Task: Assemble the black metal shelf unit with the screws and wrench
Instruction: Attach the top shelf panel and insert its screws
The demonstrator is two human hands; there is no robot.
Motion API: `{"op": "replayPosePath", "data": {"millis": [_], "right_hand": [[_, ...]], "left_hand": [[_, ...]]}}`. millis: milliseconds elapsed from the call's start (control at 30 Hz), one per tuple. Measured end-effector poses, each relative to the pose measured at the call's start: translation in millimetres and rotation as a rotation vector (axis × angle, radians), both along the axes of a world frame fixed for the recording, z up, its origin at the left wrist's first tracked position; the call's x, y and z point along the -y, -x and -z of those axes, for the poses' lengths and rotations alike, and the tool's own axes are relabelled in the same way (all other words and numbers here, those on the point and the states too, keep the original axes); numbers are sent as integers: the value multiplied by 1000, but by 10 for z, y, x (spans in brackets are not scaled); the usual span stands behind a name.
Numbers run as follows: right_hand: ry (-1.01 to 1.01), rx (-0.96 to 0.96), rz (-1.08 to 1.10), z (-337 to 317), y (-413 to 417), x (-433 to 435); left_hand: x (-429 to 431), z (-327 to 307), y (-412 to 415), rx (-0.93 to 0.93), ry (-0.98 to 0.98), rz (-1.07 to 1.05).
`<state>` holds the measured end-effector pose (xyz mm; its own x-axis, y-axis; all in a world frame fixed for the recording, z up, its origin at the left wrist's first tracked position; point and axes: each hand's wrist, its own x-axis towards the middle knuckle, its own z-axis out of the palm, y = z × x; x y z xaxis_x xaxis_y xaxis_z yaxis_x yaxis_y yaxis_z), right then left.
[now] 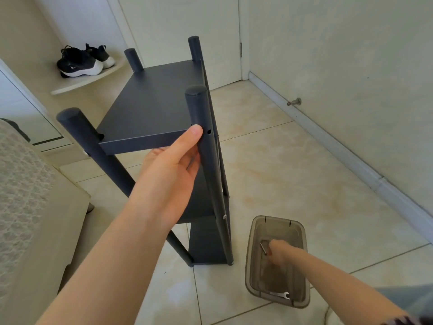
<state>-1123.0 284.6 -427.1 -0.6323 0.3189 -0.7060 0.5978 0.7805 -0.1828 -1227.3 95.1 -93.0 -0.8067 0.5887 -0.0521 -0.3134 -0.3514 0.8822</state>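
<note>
The black metal shelf unit (150, 106) stands upright on the tiled floor, four round posts rising above its top shelf. My left hand (173, 165) grips the front edge of the top shelf, thumb on top next to the front right post (206, 146), which shows an empty screw hole. My right hand (277, 250) reaches down into a clear brown plastic bin (253, 266) on the floor, fingers at a small dark part; whether it holds it is unclear. A silver wrench (281, 295) lies at the bin's near end.
A bed with a lace cover (21, 184) sits at the left. Black sneakers (82, 61) rest on a low curved ledge behind the shelf unit. A white door and wall with a doorstop (294, 102) stand to the right.
</note>
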Motion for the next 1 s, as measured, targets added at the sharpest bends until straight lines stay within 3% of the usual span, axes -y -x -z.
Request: {"op": "replayPosePath", "data": {"millis": [533, 800, 1000], "right_hand": [[-3, -120, 246, 589, 195, -130], [-169, -159, 134, 733, 148, -149], [-185, -137, 105, 671, 129, -122]], "left_hand": [[-101, 30, -36, -25, -57, 71], [-115, 37, -23, -15, -28, 60], [-137, 40, -26, -25, -22, 67]]}}
